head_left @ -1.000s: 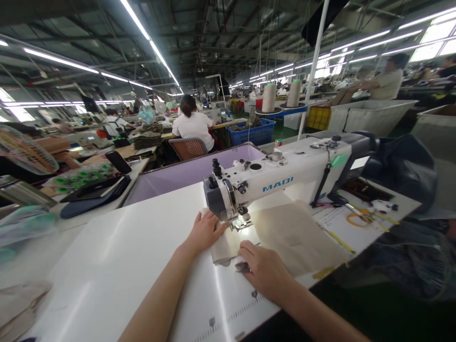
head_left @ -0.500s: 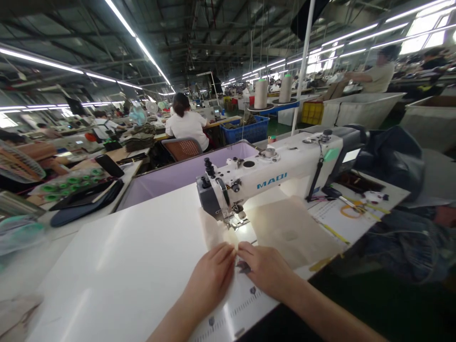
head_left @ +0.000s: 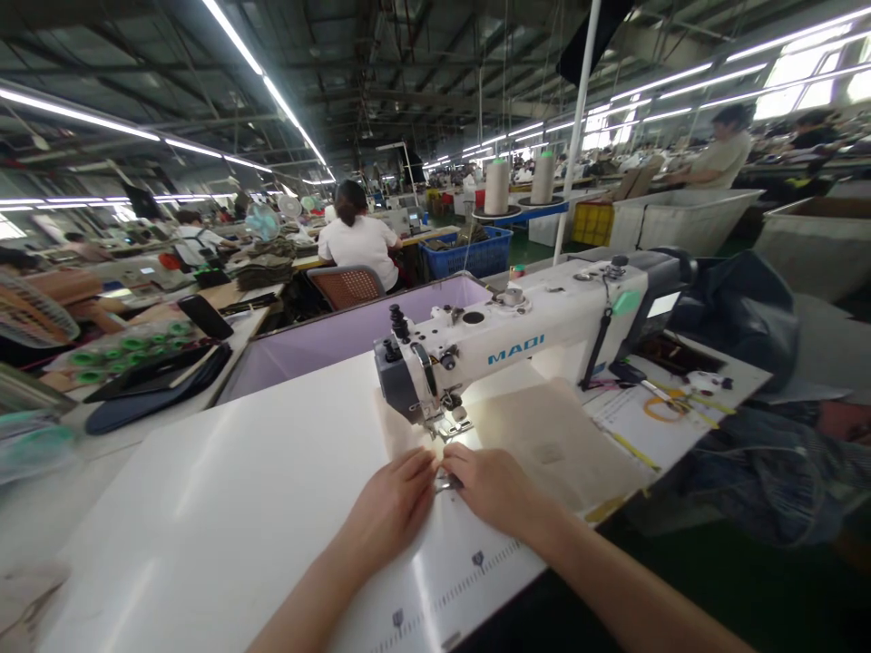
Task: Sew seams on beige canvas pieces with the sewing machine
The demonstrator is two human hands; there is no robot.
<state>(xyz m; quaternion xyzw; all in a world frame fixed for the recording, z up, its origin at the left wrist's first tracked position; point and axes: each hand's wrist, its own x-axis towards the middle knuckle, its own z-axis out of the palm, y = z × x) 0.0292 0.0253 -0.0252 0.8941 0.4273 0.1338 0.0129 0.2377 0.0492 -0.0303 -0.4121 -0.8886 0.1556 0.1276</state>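
Observation:
A white sewing machine (head_left: pixel 517 349) stands on the white table, its needle area lit. Beige fabric (head_left: pixel 551 444) lies flat under the machine's arm, and a paler part of it reaches left past the presser foot (head_left: pixel 449 424). Just in front of the foot, my left hand (head_left: pixel 398 499) pinches the fabric's near edge with its fingertips. Close beside it on the right, my right hand (head_left: pixel 494 490) pinches the same edge. The fingertips of both hands nearly touch. A small metallic piece (head_left: pixel 447 486) shows beneath my right fingers.
Scissors (head_left: pixel 657 390) and yellow tape lie on paper right of the machine. Two thread cones (head_left: pixel 496 188) stand behind it. A purple-lined bin (head_left: pixel 354 336) borders the table's far edge. A seated person (head_left: pixel 357 238) is beyond, and a phone (head_left: pixel 206 317) lies at left.
Both hands have moved slightly forward, closer to the presser foot, with the fabric edge still between their fingers. The view has shifted a little.

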